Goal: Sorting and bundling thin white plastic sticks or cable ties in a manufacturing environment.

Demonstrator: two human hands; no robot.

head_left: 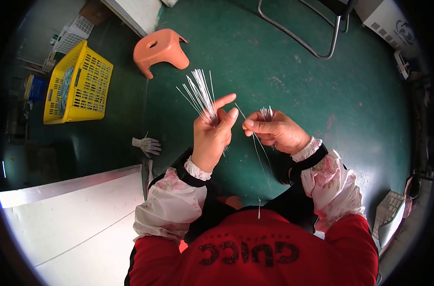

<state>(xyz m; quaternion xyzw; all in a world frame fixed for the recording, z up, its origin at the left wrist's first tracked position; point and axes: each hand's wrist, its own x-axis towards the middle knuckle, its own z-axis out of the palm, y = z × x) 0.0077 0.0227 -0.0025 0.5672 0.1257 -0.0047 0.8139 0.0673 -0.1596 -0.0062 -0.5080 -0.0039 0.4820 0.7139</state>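
Observation:
My left hand (214,136) is closed round a fanned bundle of thin white wire-like strands (198,93). Its index finger and thumb stick out to the right, and the strands' lower ends show below the palm. To the right, my right hand (280,132) holds a smaller bunch of similar strands (266,113), mostly hidden by the fingers. Between its thumb and index finger it pinches one or two single thin strands (256,143), which slant across the gap and hang below. Whether they are wire or cord I cannot tell. The hands are apart, above the green floor.
An orange plastic stool (160,51) stands ahead on the left. Beyond it is a yellow basket (90,88) with bluish strands inside. A striped work glove (148,145) lies near a white tabletop (83,224) at lower left. A metal chair frame (324,56) is far right.

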